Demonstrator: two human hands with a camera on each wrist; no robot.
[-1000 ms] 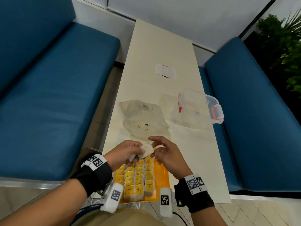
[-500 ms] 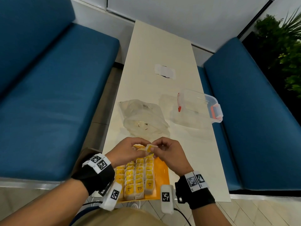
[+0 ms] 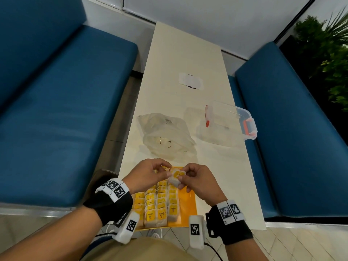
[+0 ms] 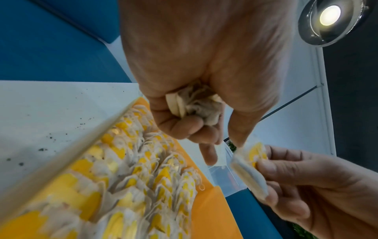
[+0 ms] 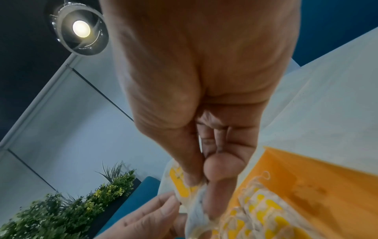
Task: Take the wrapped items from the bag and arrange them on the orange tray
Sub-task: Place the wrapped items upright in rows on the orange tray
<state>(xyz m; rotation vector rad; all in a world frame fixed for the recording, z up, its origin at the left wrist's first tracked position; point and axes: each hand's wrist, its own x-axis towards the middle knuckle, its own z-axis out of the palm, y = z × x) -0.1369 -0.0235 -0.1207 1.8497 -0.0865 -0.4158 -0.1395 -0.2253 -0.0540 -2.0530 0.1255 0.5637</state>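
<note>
I have both hands low in the centre of the head view, meeting just above the far end of the flat orange plastic tray. My right hand pinches a small white paper-wrapped packet with a yellow label between thumb and fingers, lifted clear of the rows below. In the left wrist view that same packet sits at the right edge of the frame, gripped edge-on by the right hand's fingertips. My left hand has its fingers curled, and the left wrist camera shows a crumpled wad of pale wrapped packets and string tucked in its palm; its thumb comes right up beside the packet my right hand holds, though I cannot tell whether it touches.

Down on the tray, the rows of yellow-labelled wrapped packets lie packed side by side, filling the tray's left and middle, with bare orange showing along the right side. Beyond my hands, toward the middle of the frame, the crumpled clear plastic bag lies on the long cream table, with a little still visible inside it. To its right stands a clear plastic box with orange-red clips.
</note>
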